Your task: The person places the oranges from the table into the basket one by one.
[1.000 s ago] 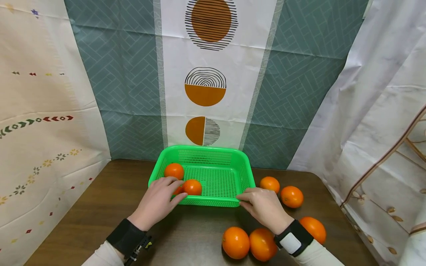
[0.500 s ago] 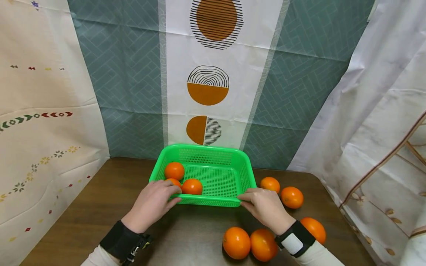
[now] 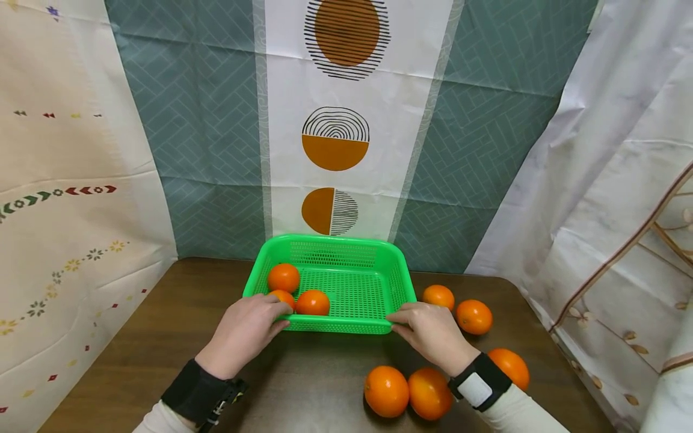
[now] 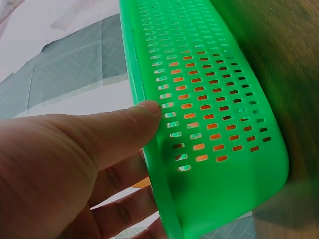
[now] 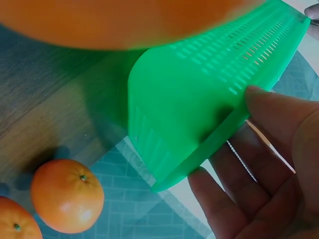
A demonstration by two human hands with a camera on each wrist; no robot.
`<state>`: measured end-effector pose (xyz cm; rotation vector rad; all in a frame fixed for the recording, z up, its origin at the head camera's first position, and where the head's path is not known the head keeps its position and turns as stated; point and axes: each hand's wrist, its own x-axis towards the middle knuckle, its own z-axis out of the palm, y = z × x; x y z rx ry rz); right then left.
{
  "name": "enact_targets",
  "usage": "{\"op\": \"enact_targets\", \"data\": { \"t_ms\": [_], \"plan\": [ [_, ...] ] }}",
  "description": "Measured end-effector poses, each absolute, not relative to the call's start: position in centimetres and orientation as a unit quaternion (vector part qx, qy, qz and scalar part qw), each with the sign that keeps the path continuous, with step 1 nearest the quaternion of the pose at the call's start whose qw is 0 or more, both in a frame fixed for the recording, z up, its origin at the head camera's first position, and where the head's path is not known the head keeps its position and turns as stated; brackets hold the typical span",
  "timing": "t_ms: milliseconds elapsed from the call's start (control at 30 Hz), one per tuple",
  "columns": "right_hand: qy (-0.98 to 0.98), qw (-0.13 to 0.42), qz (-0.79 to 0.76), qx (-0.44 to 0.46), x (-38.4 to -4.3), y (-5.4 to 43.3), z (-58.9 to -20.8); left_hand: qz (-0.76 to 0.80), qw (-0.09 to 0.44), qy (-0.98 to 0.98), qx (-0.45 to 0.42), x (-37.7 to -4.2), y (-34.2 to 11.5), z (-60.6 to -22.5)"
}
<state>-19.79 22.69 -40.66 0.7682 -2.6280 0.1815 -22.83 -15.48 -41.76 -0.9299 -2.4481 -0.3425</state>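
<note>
A green plastic basket (image 3: pixel 346 325) with slotted walls stands at the back of the table. Three oranges lie in its left part, among them a front orange (image 3: pixel 313 302). My left hand (image 3: pixel 243 331) grips the near rim at the left corner; in the left wrist view its thumb (image 4: pixel 144 113) presses the outer wall, with the fingers inside the rim. My right hand (image 3: pixel 433 334) pinches the same rim at the right corner. The right wrist view shows the right thumb (image 5: pixel 259 99) on the outside and fingers curled over the rim.
Two oranges (image 3: pixel 387 391) sit side by side at the front, close to my right wrist. More lie to the right of the basket: a small orange (image 3: pixel 438 296), another orange (image 3: pixel 474 317) and an orange (image 3: pixel 510 368) partly behind the wristband. A patterned cloth (image 3: pixel 335 120) hangs right behind the basket.
My left hand has shifted left from over the oranges to the basket's front left corner and closed on the rim. The right hand has stayed at the right corner. The basket looks unmoved.
</note>
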Motion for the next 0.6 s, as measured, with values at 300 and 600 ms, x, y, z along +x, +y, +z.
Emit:
{"op": "enact_targets", "data": {
  "t_ms": [300,600],
  "plan": [
    [-0.941,0.175,0.075,0.279,-19.9,23.0,-40.4,-0.136,0.249,-0.9,-0.332,-22.6,-15.3,-41.8],
    [-0.941,0.188,0.073,0.272,-19.8,24.1,-39.9,-0.138,0.256,-0.897,-0.333,-22.4,-15.4,-41.7]
  ]
}}
